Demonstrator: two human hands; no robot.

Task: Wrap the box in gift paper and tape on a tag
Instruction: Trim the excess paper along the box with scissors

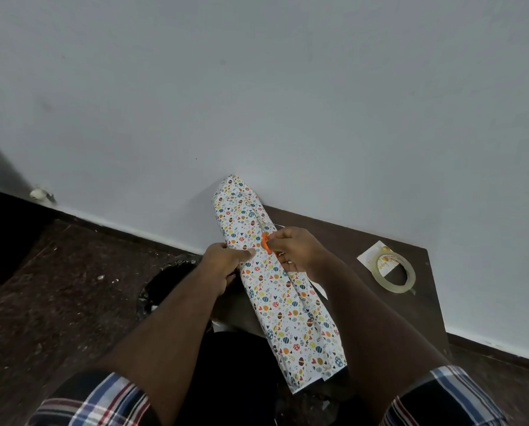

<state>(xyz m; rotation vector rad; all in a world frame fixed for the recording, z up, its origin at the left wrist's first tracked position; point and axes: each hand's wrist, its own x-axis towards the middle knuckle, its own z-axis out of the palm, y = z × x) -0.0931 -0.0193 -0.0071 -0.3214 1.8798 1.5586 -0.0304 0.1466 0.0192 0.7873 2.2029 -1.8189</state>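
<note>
A long box wrapped in white gift paper with small coloured egg and heart prints lies lengthwise on the dark brown table, its far end against the wall. My left hand grips the box's left side, thumb pressed on top. My right hand holds orange-handled scissors over the paper seam on top of the box. A roll of clear tape lies to the right, partly on a small white tag.
A pale wall stands right behind the table. Left of the table on the dark speckled floor is a bin lined with a black bag. The table's right edge ends near the wall.
</note>
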